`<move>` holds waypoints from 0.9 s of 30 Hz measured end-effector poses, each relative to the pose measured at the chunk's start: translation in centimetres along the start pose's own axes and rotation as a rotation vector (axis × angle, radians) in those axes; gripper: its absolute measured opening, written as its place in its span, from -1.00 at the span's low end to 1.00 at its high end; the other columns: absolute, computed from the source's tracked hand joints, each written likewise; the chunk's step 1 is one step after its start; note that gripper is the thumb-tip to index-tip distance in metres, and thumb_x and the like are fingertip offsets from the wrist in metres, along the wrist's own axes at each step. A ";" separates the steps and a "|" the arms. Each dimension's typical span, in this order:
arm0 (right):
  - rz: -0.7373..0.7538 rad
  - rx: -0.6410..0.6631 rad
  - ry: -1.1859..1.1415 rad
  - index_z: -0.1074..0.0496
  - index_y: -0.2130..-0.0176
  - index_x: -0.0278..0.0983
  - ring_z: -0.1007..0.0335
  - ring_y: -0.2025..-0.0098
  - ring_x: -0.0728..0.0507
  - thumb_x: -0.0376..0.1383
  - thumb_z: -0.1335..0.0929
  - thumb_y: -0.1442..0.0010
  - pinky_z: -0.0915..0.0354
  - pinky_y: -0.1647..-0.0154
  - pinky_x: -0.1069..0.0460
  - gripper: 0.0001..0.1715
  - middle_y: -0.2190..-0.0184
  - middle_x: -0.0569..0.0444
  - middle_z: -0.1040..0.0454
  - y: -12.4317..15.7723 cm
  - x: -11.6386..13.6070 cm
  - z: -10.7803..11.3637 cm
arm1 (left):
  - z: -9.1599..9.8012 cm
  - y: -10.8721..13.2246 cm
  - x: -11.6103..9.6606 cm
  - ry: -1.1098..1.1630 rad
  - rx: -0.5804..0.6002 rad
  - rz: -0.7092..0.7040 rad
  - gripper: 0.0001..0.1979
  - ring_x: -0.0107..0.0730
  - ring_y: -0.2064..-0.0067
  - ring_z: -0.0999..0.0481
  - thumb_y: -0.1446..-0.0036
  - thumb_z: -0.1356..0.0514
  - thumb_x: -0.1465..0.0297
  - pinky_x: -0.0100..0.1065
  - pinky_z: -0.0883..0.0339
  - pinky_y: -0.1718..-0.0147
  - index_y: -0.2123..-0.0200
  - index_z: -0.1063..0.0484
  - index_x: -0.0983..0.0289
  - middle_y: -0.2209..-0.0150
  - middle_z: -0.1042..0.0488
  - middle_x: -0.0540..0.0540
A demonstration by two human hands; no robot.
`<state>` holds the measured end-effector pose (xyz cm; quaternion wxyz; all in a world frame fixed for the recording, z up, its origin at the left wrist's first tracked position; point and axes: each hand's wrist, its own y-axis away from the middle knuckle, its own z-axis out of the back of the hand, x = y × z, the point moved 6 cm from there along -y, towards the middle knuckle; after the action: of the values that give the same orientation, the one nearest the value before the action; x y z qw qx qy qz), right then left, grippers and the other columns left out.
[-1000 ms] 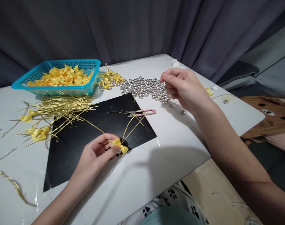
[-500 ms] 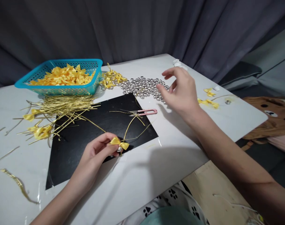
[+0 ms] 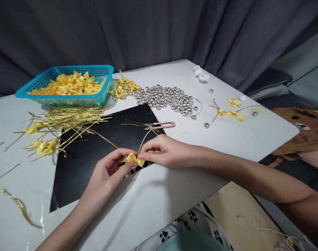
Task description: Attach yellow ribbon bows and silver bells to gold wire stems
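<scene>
Over the near edge of the black mat [image 3: 82,167], my left hand [image 3: 113,165] pinches a yellow ribbon bow [image 3: 131,157] between thumb and fingers. A silver bead [image 3: 134,166] shows just under the bow, partly covered. My right hand [image 3: 161,150] is closed, its thumb and fingertips pressed together at the bow's right side, by a gold cord [image 3: 142,141] that rises from it. What exactly those fingertips grip is partly hidden. Pink-handled thread snips [image 3: 164,124] lie beyond my right hand, at the mat's far right edge.
A blue basket [image 3: 109,75] of yellow bows stands at the back left, with gold twist ties [image 3: 75,116] heaped before it. Silver beads [image 3: 166,97] are spread across the table's middle. Loose bows [image 3: 230,113] lie right. A white scrap [image 3: 200,74] sits near the far edge.
My right hand has come down and left from above the silver beads to the bow, and its fingers have closed there. My left hand keeps its hold with little movement.
</scene>
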<state>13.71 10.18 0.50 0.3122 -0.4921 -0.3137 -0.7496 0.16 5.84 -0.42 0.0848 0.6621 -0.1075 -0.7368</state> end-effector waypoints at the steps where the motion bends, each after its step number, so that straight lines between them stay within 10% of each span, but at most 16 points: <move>1: 0.012 -0.019 0.043 -0.40 0.42 -0.38 0.09 0.57 0.07 -0.33 -0.29 -0.27 0.16 0.57 0.11 -0.76 0.63 0.23 -0.07 0.1 0.2 0.1 | -0.1 0.0 0.0 -0.003 0.011 0.001 -0.85 -0.47 0.42 -0.41 0.10 -0.33 0.35 -0.51 -0.31 0.41 0.38 -0.54 0.24 0.42 -0.52 0.00; 20: 0.322 -0.218 0.312 -0.29 0.47 -0.36 -0.09 0.52 0.03 -0.43 -0.22 -0.27 0.03 0.46 0.10 -0.74 0.57 0.12 -0.25 0.5 1.7 -0.1 | -0.5 -0.2 0.5 0.099 -0.054 0.022 -0.82 -0.55 0.48 -0.40 0.15 -0.40 0.34 -0.58 -0.29 0.46 0.41 -0.53 0.24 0.51 -0.53 -0.05; 27: -0.014 -0.002 -0.147 -0.32 0.39 -0.37 0.08 0.62 0.08 -0.42 -0.25 -0.24 0.14 0.60 0.15 -0.85 0.65 0.24 -0.10 0.3 0.1 -0.1 | 0.1 0.2 0.8 0.082 -0.080 0.008 -0.88 -0.56 0.46 -0.35 0.06 -0.35 0.34 -0.61 -0.23 0.49 0.47 -0.48 0.23 0.48 -0.48 -0.08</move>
<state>13.82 9.89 0.64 0.2826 -0.5438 -0.3383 -0.7141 -0.01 5.48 -1.11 0.1185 0.6875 -0.0770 -0.7123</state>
